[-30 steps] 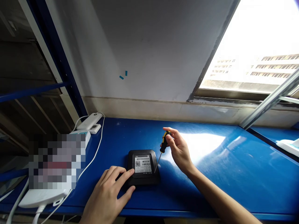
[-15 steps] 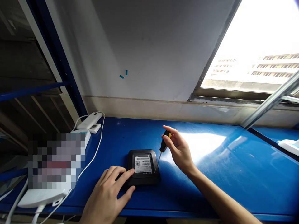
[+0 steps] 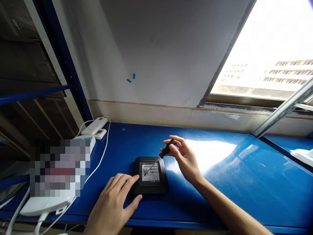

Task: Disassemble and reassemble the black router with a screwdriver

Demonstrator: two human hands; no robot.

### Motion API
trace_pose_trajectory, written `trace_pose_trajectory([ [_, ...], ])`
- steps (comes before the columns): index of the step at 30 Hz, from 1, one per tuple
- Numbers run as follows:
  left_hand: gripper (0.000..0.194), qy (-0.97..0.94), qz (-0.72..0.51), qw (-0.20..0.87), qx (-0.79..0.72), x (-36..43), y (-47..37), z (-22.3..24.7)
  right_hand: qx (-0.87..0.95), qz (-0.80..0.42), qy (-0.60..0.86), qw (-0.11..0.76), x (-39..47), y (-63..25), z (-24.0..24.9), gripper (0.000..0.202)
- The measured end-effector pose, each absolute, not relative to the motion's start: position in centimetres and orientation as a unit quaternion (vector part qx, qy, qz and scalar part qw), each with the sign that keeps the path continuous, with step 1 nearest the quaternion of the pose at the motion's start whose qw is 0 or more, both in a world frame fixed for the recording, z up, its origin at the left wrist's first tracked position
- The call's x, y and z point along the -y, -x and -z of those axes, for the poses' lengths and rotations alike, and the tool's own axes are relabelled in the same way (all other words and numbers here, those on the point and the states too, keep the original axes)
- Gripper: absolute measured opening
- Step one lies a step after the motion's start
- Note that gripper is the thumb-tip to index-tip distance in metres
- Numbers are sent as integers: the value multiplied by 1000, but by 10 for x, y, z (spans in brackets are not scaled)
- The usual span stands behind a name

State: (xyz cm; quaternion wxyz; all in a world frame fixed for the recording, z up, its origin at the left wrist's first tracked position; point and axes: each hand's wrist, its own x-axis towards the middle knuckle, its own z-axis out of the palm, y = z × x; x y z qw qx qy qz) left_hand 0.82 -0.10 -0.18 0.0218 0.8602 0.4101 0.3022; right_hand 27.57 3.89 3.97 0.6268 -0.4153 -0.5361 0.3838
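A black, square, flat box lies on the blue tabletop, with a white printed label and a QR code facing up. My left hand rests against its left side, fingers stretched out and thumb apart near the front left corner. In my right hand is a screwdriver with a black and yellow handle, gripped between thumb and fingers. The thin shaft slants down to the left across the label, its tip close to the QR code. Whether the tip touches the label I cannot tell.
To the left lie a white power strip, partly pixelated, and a white plugged-in device with cables. A blue rack post stands behind them. A metal brace rises at the right, near the window.
The screwdriver has tilted over, and its tip has swung from the box's right edge leftward onto the label area. My left fingertip has shifted slightly off the label toward the box's left edge.
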Motion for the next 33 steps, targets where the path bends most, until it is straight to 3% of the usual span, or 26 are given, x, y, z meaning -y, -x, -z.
trace_pose_trajectory([
  [11, 35, -866, -296, 13, -403, 1, -7, 3, 558, -397, 391, 615, -33, -267, -34, 22],
  [17, 33, -867, -296, 9, -401, 0, -6, 2, 596, -344, 405, 602, -31, -266, -34, 14],
  [22, 33, -870, -293, 6, -395, -1, -7, 1, 573, -362, 423, 601, -29, -259, -30, 24],
  [29, 33, -869, -296, 0, -397, -1, -6, 3, 596, -320, 471, 566, -25, -259, -30, 21],
  [33, 34, -872, -292, -4, -394, -1, -6, 3, 571, -338, 468, 583, -26, -259, -34, 35],
])
